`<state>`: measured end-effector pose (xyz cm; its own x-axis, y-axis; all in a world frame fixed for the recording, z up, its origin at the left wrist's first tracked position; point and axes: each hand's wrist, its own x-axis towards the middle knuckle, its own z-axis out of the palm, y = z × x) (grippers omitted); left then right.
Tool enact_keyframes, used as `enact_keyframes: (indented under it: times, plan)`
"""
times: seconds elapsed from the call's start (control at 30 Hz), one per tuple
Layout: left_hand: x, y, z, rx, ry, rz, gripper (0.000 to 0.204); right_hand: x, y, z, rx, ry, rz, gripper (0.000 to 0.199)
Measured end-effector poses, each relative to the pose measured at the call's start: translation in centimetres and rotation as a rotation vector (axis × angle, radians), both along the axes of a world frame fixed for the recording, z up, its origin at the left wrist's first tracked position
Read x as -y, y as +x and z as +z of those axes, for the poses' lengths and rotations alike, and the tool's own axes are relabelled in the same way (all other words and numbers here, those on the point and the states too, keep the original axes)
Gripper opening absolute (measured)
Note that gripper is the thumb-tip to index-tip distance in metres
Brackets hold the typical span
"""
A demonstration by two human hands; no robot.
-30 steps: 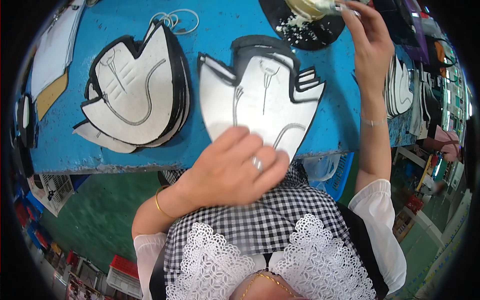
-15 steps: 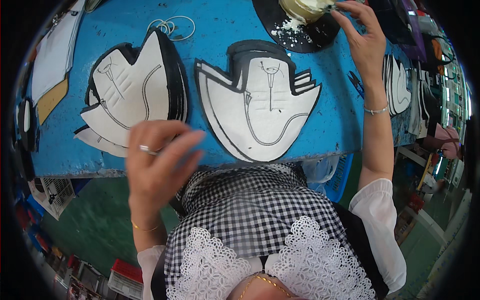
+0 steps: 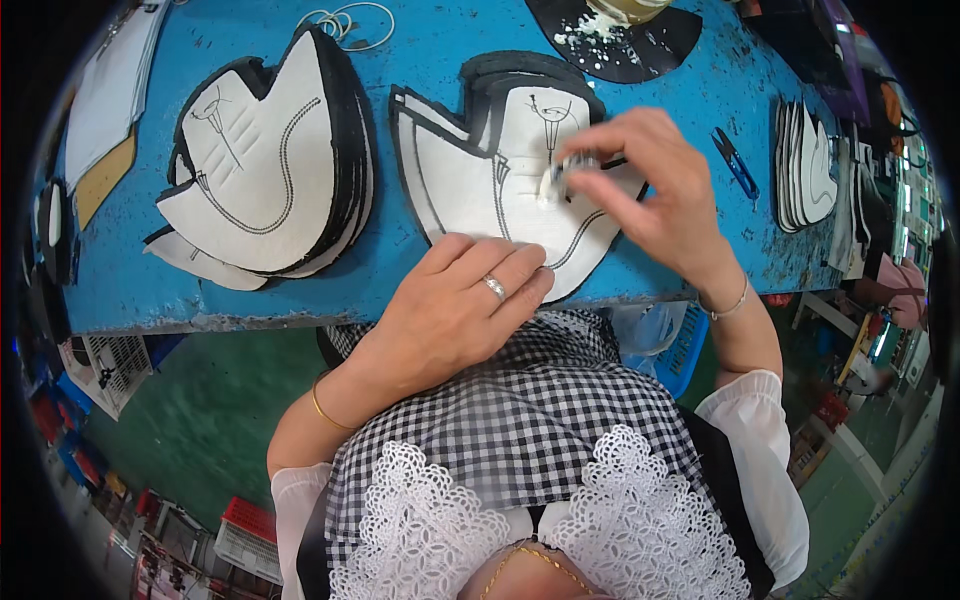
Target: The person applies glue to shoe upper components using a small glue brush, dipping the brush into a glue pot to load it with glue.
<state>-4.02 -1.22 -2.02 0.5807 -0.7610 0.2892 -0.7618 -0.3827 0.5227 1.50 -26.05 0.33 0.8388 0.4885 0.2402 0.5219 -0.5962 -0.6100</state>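
Note:
A stack of white-backed cut pieces (image 3: 455, 190), like shoe uppers with black edges and dark stitch lines, lies in front of me. My left hand (image 3: 470, 300) rests flat on its lower part, fingers stretched out. Over the middle of the top piece, my right hand (image 3: 655, 185) pinches a small dark-and-silver applicator (image 3: 575, 170), blurred by motion. White paste (image 3: 547, 188) shows at its tip against the piece; its exact kind cannot be made out. To the left stands a second, thicker stack of similar pieces (image 3: 250, 150).
At the far edge, a pot (image 3: 630, 8) stands on a black mat (image 3: 650, 50) strewn with white crumbs. Blue-handled thread snips (image 3: 735, 163) lie on the blue table (image 3: 690, 260), with more pieces (image 3: 805, 170) at right. A coiled white cord (image 3: 350, 30) and papers (image 3: 115, 90) lie far left.
My right hand has come from the pot down to the middle stack with the applicator. My left hand has moved right and settled flat on the top piece.

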Motion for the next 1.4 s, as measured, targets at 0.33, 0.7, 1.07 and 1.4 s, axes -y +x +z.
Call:
enact_keyframes:
  times: [0.33, 0.7, 1.07, 1.4]
  plan:
    - [0.6, -0.1, 0.9, 0.032, 0.076, 0.000, 0.041, 0.0, 0.0, 0.6, 0.204, -0.048, -0.004, 0.022]
    - [-1.6, 0.1, 4.5, 0.279, -0.107, 0.026, 0.027, 3.2, -1.3, 1.0, -0.175, 0.655, -0.340, 0.023]
    - [-7.2, 1.2, 3.5, -0.019, 0.006, 0.327, 0.048, -0.8, -2.3, 0.2, -0.196, 0.226, -0.332, 0.016]
    - [-1.0, -0.5, -0.1, -0.037, -0.045, 0.056, 0.045, -1.8, 1.8, -1.1, 0.248, -0.037, -0.154, 0.022]
